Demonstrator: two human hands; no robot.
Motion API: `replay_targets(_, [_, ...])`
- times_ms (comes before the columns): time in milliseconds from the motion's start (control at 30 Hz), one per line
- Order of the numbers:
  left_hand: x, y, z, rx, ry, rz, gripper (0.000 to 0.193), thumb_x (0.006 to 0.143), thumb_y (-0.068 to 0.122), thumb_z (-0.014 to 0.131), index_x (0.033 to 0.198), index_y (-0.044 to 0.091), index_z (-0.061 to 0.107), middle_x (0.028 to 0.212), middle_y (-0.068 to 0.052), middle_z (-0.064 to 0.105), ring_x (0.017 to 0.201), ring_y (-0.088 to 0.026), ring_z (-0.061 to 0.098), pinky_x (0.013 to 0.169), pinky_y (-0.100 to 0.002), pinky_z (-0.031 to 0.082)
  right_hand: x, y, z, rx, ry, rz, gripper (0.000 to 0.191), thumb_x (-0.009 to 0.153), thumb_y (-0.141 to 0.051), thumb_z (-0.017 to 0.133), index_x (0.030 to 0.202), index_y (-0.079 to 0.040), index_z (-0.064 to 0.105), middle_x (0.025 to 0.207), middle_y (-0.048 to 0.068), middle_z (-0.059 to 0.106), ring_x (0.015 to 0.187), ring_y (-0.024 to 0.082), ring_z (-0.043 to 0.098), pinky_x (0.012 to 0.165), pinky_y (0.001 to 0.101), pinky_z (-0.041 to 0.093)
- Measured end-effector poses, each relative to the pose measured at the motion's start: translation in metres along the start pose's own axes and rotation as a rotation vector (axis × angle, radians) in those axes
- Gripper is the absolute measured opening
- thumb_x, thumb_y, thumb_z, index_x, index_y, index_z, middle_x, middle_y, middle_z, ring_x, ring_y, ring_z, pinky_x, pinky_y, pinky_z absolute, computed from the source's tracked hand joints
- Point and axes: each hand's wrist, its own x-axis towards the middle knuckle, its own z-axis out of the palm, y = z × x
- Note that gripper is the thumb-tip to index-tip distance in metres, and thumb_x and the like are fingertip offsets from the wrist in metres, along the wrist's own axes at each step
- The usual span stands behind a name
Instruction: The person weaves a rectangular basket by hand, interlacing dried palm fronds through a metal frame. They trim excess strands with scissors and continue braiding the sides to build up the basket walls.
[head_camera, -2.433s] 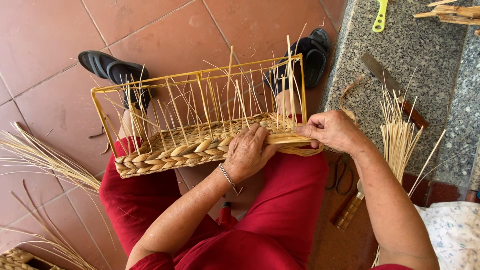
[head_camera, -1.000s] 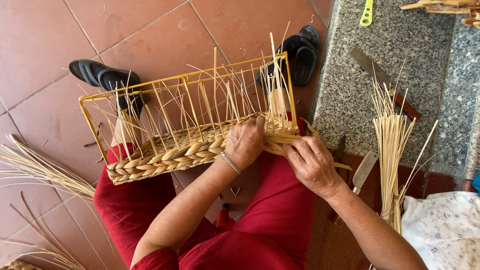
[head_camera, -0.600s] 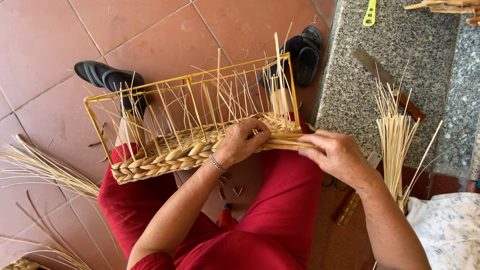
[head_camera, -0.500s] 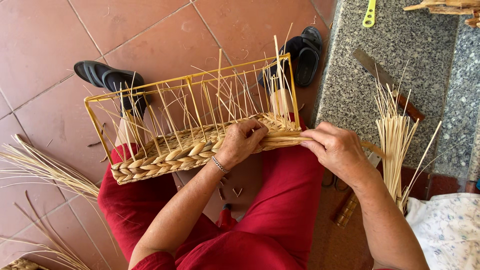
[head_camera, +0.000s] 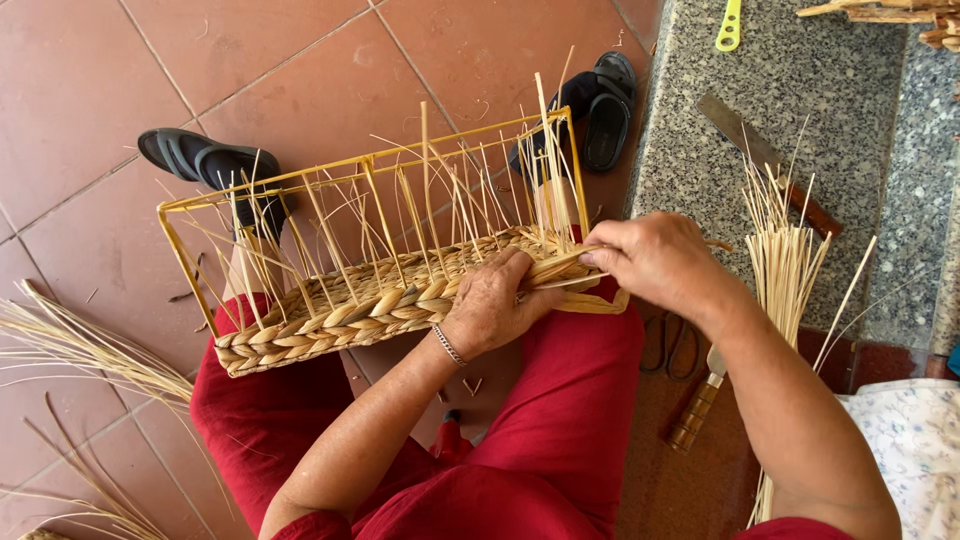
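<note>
Two bare hands work at the right end of a half-woven basket (head_camera: 390, 290) that rests across the person's red-trousered lap (head_camera: 560, 400). The left hand (head_camera: 490, 305) lies curled over the braided band (head_camera: 330, 320) along the basket's near edge, fingers closed loosely and pressing the weave down; the right hand (head_camera: 655, 262) is pinched shut on a flat straw strand (head_camera: 565, 275) at the basket's near right corner, drawing it taut. The basket is built on a yellow wire frame (head_camera: 370, 170), its far rim over the tiled floor (head_camera: 150, 60), with thin upright stakes rising from the braid. It looks light; the frame is stiff, the straw pliant but likely to crack if bent sharply, so the firm braid or the wire rim seems the best place to grip. Beside the right forearm a bundle of straw stalks (head_camera: 785, 260) leans by the granite step (head_camera: 800, 60), where a knife (head_camera: 765, 160) lies. Black sandals (head_camera: 205, 160) sit beyond the basket's far left corner, and loose straw (head_camera: 70, 350) spreads at the floor's left edge.
</note>
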Motion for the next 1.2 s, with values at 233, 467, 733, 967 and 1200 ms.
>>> replay_targets(233, [-0.006,-0.016,0.005,-0.252,0.302,0.104,0.017,0.106,0.012,0.055,0.118,0.002,0.062,0.108,-0.011,0.064,0.079,-0.023,0.071,0.067,-0.034,0.061,0.013,0.007,0.003,-0.007,-0.009,0.011,0.024,0.087,-0.035,0.078,0.1,-0.015,0.075,0.071,0.004,0.075,0.058,0.017,0.069,0.068,0.0385,0.056])
replay_targets(467, [-0.016,-0.025,0.019,0.028,0.265,0.268,0.011,0.1,0.003,0.065,0.107,0.007,0.059,0.116,-0.008,0.063,0.077,-0.019,0.071,0.056,-0.03,0.058,0.012,-0.008,0.06,-0.038,0.432,-0.301,0.03,0.088,-0.027,0.083,0.094,-0.01,0.059,0.079,0.006,0.072,0.068,0.02,0.072,0.059,0.0364,0.058])
replay_targets(733, [-0.011,-0.036,0.029,-0.033,0.374,0.233,0.018,0.097,0.006,0.067,0.106,0.002,0.052,0.089,-0.008,0.069,0.066,-0.021,0.069,0.05,-0.034,0.053,-0.006,0.003,0.084,-0.013,0.366,-0.178,0.028,0.094,-0.023,0.078,0.091,-0.006,0.056,0.068,0.008,0.07,0.059,0.02,0.072,0.047,0.0318,0.057])
replay_targets(967, [0.026,-0.041,0.041,-0.034,0.295,-0.007,0.024,0.096,0.005,0.071,0.108,0.005,0.05,0.06,-0.005,0.064,0.041,-0.019,0.058,0.037,-0.034,0.045,-0.029,0.013,0.088,0.277,0.34,-0.143,0.02,0.101,-0.017,0.069,0.113,-0.003,0.061,0.1,0.011,0.072,0.088,0.019,0.075,0.07,0.0288,0.065])
replay_targets(1200, [0.019,-0.033,0.044,0.035,0.484,0.096,0.07,0.083,0.005,0.076,0.141,-0.006,0.04,0.094,-0.018,0.068,0.052,-0.019,0.06,0.038,-0.031,0.049,-0.047,0.009,0.072,-0.335,0.645,-0.404,0.04,0.073,-0.037,0.075,0.105,-0.015,0.067,0.121,0.01,0.057,0.112,0.028,0.055,0.097,0.0436,0.051])
